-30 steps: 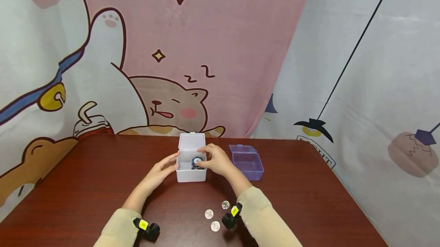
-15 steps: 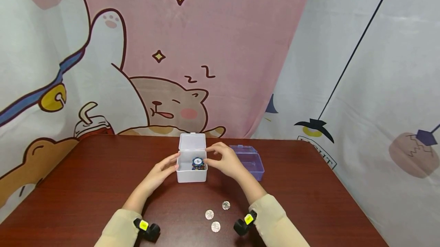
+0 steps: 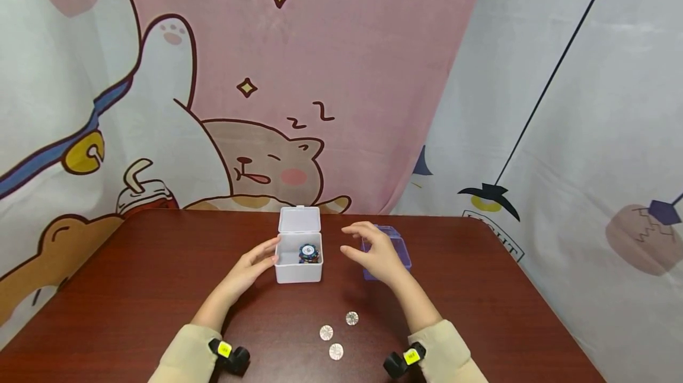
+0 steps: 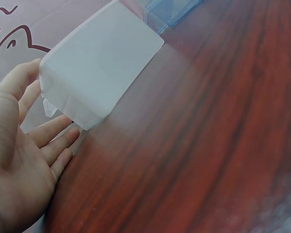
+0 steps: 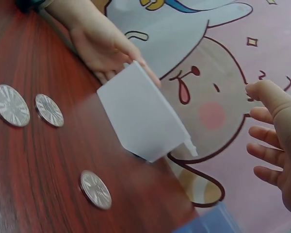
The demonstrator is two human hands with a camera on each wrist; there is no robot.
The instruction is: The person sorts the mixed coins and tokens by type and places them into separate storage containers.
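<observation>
An open white plastic box (image 3: pixel 299 274) stands on the table with its lid (image 3: pixel 300 220) tipped back. Inside, toward the right wall, lies a stack of poker chips (image 3: pixel 308 254), a blue-rimmed one on top. My left hand (image 3: pixel 249 268) rests its fingertips against the box's left side; in the left wrist view its fingers are extended and loosely bent. My right hand (image 3: pixel 380 255) hovers right of the box, thumb and fingers apart, holding nothing. It partly covers a purple see-through box (image 3: pixel 401 252) with a raised lid. In the right wrist view the white box (image 5: pixel 140 114) hides its contents.
Several silvery round discs lie on the table's near part: one disc (image 3: pixel 326 332), a second disc (image 3: pixel 336 351) and a third disc (image 3: pixel 351 318). A cartoon-print curtain (image 3: pixel 373 74) hangs behind the brown table (image 3: pixel 160 264).
My right hand has drawn out of the white box and moved right, to the front of the purple box. The chip stack is now uncovered. My left hand has stayed at the box.
</observation>
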